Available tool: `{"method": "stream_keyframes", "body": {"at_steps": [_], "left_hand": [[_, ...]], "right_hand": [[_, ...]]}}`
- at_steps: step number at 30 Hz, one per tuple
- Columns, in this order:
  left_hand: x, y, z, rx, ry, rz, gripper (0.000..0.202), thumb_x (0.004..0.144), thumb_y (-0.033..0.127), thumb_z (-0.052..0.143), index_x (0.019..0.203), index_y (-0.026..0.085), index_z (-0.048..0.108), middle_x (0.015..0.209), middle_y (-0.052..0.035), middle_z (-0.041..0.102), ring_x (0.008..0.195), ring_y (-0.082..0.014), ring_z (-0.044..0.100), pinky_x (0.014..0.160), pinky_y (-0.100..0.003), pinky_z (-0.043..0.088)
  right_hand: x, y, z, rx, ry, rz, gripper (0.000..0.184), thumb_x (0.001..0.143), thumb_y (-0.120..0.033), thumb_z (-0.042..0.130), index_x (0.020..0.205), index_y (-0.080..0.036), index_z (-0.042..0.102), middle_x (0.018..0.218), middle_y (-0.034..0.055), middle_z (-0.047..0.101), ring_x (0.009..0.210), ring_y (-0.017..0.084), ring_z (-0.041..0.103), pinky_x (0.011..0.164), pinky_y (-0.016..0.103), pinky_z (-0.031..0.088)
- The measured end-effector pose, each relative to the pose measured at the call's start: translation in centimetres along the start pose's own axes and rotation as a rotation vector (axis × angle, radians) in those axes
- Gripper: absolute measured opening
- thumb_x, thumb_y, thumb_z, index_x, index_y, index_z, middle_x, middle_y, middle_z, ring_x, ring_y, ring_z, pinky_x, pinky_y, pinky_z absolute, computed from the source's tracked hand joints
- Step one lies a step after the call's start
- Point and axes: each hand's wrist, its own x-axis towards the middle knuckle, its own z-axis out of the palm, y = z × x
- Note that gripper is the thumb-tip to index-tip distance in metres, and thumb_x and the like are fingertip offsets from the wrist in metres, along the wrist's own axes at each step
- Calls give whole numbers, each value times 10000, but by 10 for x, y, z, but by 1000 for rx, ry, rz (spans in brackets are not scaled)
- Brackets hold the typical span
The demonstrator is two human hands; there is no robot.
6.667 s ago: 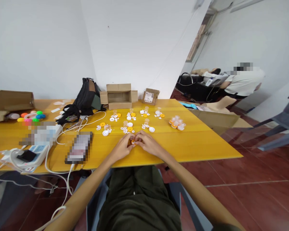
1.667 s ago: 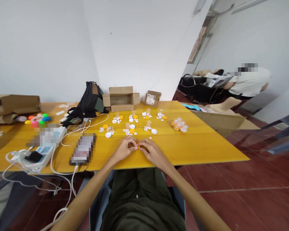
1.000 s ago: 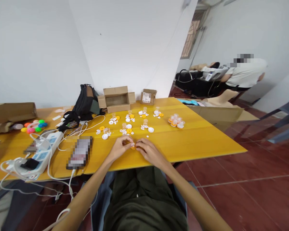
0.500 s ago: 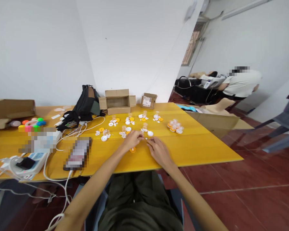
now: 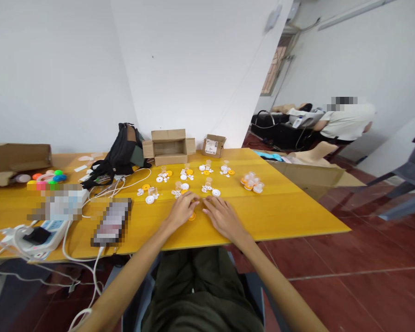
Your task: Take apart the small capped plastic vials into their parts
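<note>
My left hand (image 5: 183, 211) is over the table near its front edge, fingers bent and drawn together; whatever they hold, if anything, is too small to make out. Just beside it lies an orange disc (image 5: 192, 216), partly covered by that hand. My right hand (image 5: 224, 217) rests close by on the right, palm down, with fingers stretched forward and nothing visible in them. Beyond its fingertips sits a white round disc (image 5: 216, 192). Small dotted white pieces (image 5: 205, 189) and a clear cup (image 5: 209, 181) lie just past both hands.
Several similar groups of parts spread behind the hands. Filled clear cups (image 5: 251, 182) cluster at right. A phone (image 5: 111, 222), power strip (image 5: 53, 230) and cables lie left. An open carton (image 5: 169, 148), small box (image 5: 214, 145) and black bag (image 5: 122, 150) stand behind. One person (image 5: 349, 120) sits far right.
My left hand has moved slightly left and toward me, and my right hand a little left. The small white piece that showed between them is now out of sight.
</note>
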Motion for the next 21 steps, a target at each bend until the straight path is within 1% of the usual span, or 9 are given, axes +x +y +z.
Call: {"method": "stream_keyframes", "body": {"at_steps": [4, 6, 8, 10, 11, 14, 16, 21], "left_hand": [[-29, 0, -8, -22, 27, -18, 117, 875, 209, 597, 965, 217, 670, 934, -36, 665, 831, -189, 628, 865, -335, 521], [-41, 1, -11, -7, 32, -29, 148, 845, 241, 653, 992, 224, 657, 1006, -42, 653, 925, -207, 625, 914, -347, 512], [-47, 3, -11, 24, 30, -38, 225, 803, 257, 712, 1017, 234, 646, 1056, -44, 632, 1033, -235, 602, 964, -367, 495], [-49, 4, -10, 56, 26, -46, 262, 780, 260, 742, 1021, 240, 642, 1060, -44, 615, 1088, -254, 575, 991, -386, 480], [-49, 4, -10, 67, 21, -48, 248, 782, 257, 741, 1009, 240, 643, 1048, -44, 609, 1087, -257, 569, 991, -392, 479], [-46, 3, -9, 70, 2, -43, 140, 812, 228, 700, 943, 236, 651, 1012, -46, 602, 1045, -249, 573, 980, -394, 481], [-45, 3, -10, 55, -12, -37, 105, 824, 203, 675, 922, 236, 653, 1008, -47, 607, 1042, -246, 578, 988, -393, 477], [-47, 3, -12, 2, -10, -58, 152, 819, 156, 657, 945, 241, 661, 1029, -44, 626, 1047, -239, 600, 980, -371, 488]], "right_hand": [[2, 0, 0, 24, -22, 20, 342, 1025, -346, 407, 1276, -246, 616, 1229, 137, 652, 1136, 272, 592, 878, 415, 497], [2, 1, 1, 23, -13, 17, 335, 1026, -347, 403, 1260, -249, 621, 1213, 131, 659, 1123, 265, 597, 875, 407, 495], [2, 1, 1, 16, -6, 14, 330, 1028, -347, 399, 1245, -243, 625, 1202, 130, 665, 1118, 262, 601, 877, 402, 494], [1, 1, 1, 5, -6, 10, 331, 1030, -345, 395, 1233, -228, 629, 1198, 136, 669, 1102, 262, 610, 875, 402, 494], [0, 1, 1, 1, -7, 5, 333, 1031, -343, 393, 1230, -220, 631, 1200, 139, 669, 1095, 261, 613, 875, 402, 495], [-3, 0, -1, -1, -12, -20, 329, 1032, -333, 395, 1230, -218, 631, 1202, 138, 671, 1084, 255, 618, 876, 397, 497], [-5, -2, -2, 1, -18, -36, 322, 1031, -327, 398, 1231, -227, 630, 1193, 130, 675, 1075, 251, 619, 879, 395, 499], [-9, -7, -6, 38, -47, -94, 300, 1026, -296, 416, 1226, -226, 628, 1191, 118, 684, 1080, 241, 621, 895, 392, 501]]}}
